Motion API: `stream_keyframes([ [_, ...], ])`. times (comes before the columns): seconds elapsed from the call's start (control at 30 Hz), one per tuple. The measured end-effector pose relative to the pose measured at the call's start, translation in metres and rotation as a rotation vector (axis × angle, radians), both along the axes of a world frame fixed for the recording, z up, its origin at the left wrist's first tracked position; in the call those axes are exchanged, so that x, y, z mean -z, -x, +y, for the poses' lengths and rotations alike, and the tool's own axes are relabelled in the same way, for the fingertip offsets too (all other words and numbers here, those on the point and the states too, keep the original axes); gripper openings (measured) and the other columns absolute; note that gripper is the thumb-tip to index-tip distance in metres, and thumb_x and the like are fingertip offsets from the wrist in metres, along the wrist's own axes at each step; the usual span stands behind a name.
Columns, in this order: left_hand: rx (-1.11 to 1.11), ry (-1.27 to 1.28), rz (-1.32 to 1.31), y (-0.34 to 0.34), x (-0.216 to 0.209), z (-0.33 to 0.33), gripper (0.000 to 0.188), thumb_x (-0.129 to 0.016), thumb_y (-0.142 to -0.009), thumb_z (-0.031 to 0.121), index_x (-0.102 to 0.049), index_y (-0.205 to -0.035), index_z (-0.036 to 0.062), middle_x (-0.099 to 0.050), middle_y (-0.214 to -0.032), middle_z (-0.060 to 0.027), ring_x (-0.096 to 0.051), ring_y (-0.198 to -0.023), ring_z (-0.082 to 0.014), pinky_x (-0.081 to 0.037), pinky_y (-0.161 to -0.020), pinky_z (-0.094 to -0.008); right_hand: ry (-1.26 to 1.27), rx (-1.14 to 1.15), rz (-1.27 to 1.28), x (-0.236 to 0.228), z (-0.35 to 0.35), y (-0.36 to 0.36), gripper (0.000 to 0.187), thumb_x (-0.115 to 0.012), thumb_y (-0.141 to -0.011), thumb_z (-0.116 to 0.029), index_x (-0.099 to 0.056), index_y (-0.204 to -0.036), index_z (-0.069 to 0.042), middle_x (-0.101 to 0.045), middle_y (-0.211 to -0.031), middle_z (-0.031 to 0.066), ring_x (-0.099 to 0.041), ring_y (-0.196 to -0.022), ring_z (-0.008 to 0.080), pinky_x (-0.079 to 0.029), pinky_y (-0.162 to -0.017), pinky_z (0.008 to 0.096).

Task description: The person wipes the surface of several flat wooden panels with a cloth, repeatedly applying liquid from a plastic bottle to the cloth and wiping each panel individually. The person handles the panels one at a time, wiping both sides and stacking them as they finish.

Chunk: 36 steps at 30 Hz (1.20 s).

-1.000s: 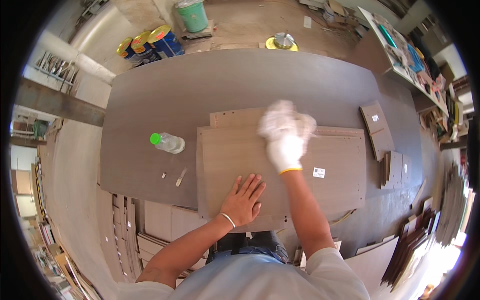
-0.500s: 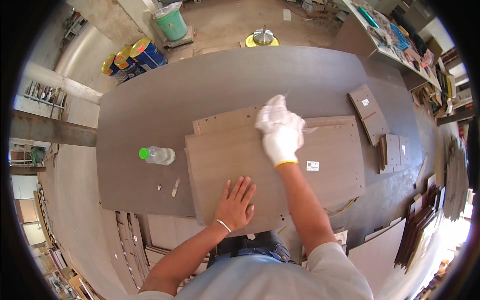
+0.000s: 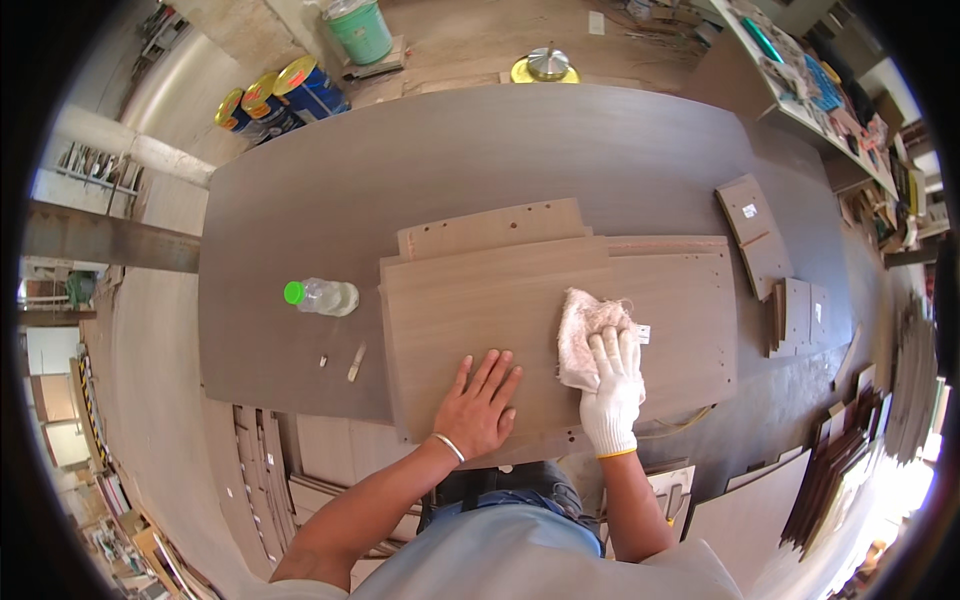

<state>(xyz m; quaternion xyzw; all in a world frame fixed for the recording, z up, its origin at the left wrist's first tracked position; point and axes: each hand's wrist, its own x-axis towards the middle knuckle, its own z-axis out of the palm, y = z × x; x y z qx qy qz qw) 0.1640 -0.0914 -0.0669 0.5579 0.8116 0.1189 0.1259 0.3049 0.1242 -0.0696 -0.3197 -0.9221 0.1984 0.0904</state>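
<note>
The hands were apart from each other. The bare left hand (image 3: 475, 412) lay flat, its fingers spread, on a smooth brown rectangular wooden board (image 3: 480, 310) at the near edge of the large grey-brown table (image 3: 480, 140). The right hand (image 3: 613, 395), in a white knitted glove, rested on a crumpled pinkish-white cloth (image 3: 577, 345) at the board's right side; whether it gripped the cloth, I could not tell. A clear plastic bottle with green cap (image 3: 327, 297) was toward the table's left edge.
</note>
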Motion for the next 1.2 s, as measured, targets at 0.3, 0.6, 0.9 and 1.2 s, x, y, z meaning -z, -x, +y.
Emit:
stream_keyframes([
  [0.3,0.039,0.076,-0.038,0.001,0.000,0.005,0.063,-0.058,-0.098,0.033,-0.053,-0.155,0.0060,-0.039,-0.170,-0.0213,-0.033,-0.160,-0.0378,-0.021,-0.130,-0.0614,-0.170,-0.115,0.386,-0.006,-0.001,0.199,0.042,-0.062,-0.088,-0.016,-0.072,-0.127,-0.007,-0.068,-0.118,0.0121,-0.059,-0.122,0.0340,-0.038,-0.121,0.0408],
  [0.6,-0.021,0.023,-0.008,0.000,-0.001,-0.001,0.067,-0.057,-0.100,0.036,-0.046,-0.160,0.0076,-0.033,-0.174,-0.0179,-0.029,-0.162,-0.0339,-0.018,-0.132,-0.0591,-0.115,-0.127,0.232,0.003,0.059,0.164,0.033,-0.063,-0.094,-0.018,-0.072,-0.122,-0.005,-0.071,-0.125,0.0159,-0.059,-0.128,0.0377,-0.041,-0.116,0.0505],
  [0.9,0.185,0.414,-0.209,0.012,-0.016,0.016,0.070,-0.051,-0.104,0.039,-0.038,-0.166,0.0072,-0.028,-0.176,-0.0172,-0.025,-0.164,-0.0369,-0.016,-0.133,-0.0590,-0.001,-0.466,0.322,0.011,-0.070,0.258,0.034,-0.064,-0.093,-0.016,-0.071,-0.124,-0.002,-0.069,-0.127,0.0186,-0.056,-0.132,0.0408,-0.045,-0.114,0.0504],
  [1.2,-0.001,-0.055,-0.065,-0.005,0.020,-0.003,0.065,-0.050,-0.104,0.041,-0.047,-0.159,0.0045,-0.038,-0.171,-0.0178,-0.032,-0.161,-0.0355,-0.016,-0.134,-0.0563,-0.166,-0.970,0.171,-0.019,-0.095,0.223,0.028,-0.071,-0.088,-0.019,-0.075,-0.112,-0.006,-0.069,-0.125,0.0147,-0.061,-0.129,0.0350,-0.052,-0.106,0.0436],
])
